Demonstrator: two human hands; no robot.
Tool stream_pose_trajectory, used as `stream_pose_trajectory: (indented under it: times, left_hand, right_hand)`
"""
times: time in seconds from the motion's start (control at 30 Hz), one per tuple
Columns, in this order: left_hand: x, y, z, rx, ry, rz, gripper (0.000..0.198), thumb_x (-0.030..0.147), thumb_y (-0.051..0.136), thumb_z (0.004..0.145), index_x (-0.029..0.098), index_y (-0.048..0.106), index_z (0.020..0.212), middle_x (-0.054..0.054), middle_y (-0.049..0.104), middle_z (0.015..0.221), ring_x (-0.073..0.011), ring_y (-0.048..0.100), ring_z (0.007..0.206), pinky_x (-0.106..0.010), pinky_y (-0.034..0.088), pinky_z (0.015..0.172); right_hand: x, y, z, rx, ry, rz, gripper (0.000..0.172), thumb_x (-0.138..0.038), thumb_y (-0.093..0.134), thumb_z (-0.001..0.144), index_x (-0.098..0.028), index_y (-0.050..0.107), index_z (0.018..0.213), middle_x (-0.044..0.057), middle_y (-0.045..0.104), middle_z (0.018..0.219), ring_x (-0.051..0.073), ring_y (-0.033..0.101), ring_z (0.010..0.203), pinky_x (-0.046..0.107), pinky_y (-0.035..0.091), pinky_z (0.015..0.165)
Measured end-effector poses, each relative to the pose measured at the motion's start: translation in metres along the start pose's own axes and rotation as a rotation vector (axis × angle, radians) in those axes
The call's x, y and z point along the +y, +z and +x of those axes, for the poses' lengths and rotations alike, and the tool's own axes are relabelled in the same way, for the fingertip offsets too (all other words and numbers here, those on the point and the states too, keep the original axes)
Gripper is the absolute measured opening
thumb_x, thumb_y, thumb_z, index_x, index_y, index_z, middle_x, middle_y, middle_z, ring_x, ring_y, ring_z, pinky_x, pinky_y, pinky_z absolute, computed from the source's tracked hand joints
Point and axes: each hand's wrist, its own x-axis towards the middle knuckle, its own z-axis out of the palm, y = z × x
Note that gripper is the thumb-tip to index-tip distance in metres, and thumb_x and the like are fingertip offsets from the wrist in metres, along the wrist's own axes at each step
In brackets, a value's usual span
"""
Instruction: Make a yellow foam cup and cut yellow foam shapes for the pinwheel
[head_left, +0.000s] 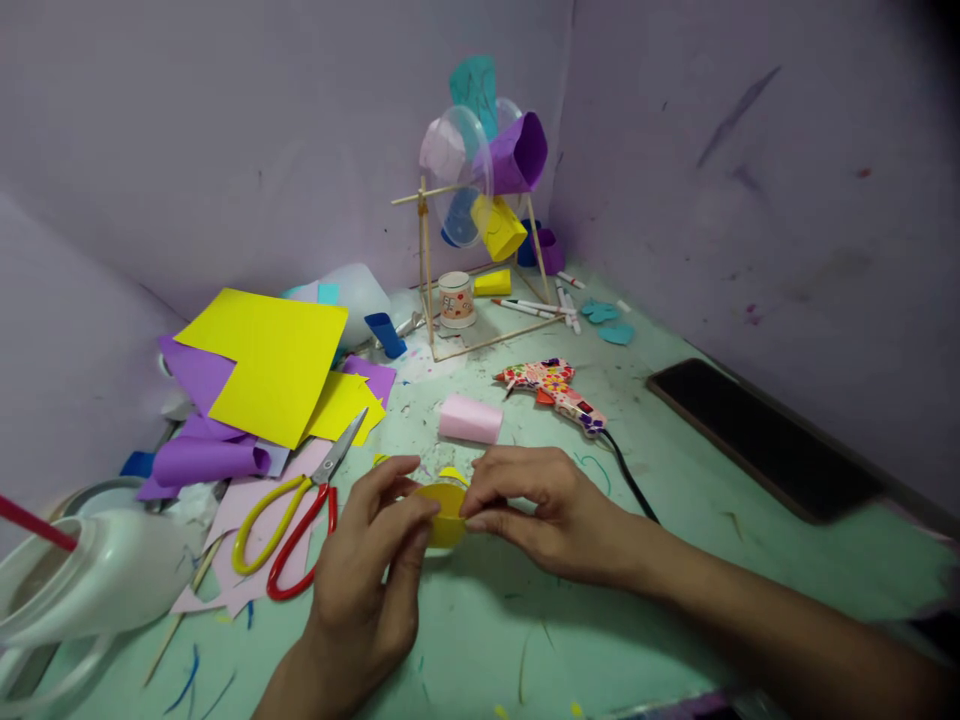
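Observation:
A small curved piece of yellow paper (448,515) is held over the table between both sets of fingertips. My left hand (375,560) pinches its left edge with thumb and fingers. From the other side, my right hand (529,510) grips its right edge. Just beyond the hands lies a pink paper roll (470,419). A yellow paper scrap (453,474) rests on the table behind the held piece. Scissors with one yellow and one red handle (321,480) lie to the left of my left hand. Behind my right hand sits a flower-patterned glue gun (551,388) with a black cord.
A stick frame (426,270) at the back carries a wheel of clear discs (480,165) and coloured paper cups. Yellow sheets (277,350) and purple paper (206,460) pile up at left, near a white jug (127,570). A phone (757,435) lies at right.

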Motion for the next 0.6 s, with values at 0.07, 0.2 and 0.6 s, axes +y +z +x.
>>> stream_pose_trajectory:
  times: [0.07, 0.2, 0.6]
  left_hand:
    - [0.0002, 0.0011, -0.0012, -0.025, 0.013, -0.018, 0.025, 0.002, 0.05, 0.082, 0.019, 0.054, 0.099, -0.009, 0.052, 0.118, -0.0187, 0.054, 0.107, -0.029, 0.05, 0.084]
    - [0.0014, 0.0039, -0.0015, -0.014, 0.019, -0.047, 0.024, 0.001, 0.049, 0.081, 0.019, 0.053, 0.097, -0.007, 0.058, 0.107, -0.0166, 0.058, 0.102, -0.027, 0.049, 0.086]
    - [0.0056, 0.0057, -0.0021, -0.001, 0.006, -0.026, 0.022, 0.0, 0.049, 0.08, 0.019, 0.054, 0.091, -0.005, 0.062, 0.097, -0.0135, 0.06, 0.094, -0.021, 0.047, 0.083]
  right_hand:
    - [-0.0003, -0.0006, -0.0001, 0.0, -0.014, -0.005, 0.008, -0.014, 0.062, 0.081, -0.018, 0.067, 0.08, 0.002, 0.063, 0.072, 0.013, 0.057, 0.068, 0.025, 0.048, 0.062]
    - [-0.0013, -0.0015, -0.0002, -0.012, -0.033, -0.04, 0.007, -0.014, 0.061, 0.082, -0.017, 0.067, 0.079, 0.003, 0.061, 0.072, 0.014, 0.056, 0.069, 0.026, 0.047, 0.062]
    - [-0.0028, 0.0007, -0.0011, -0.015, -0.079, -0.096, 0.011, -0.01, 0.058, 0.08, -0.015, 0.065, 0.074, 0.005, 0.061, 0.071, 0.016, 0.054, 0.07, 0.028, 0.045, 0.065]
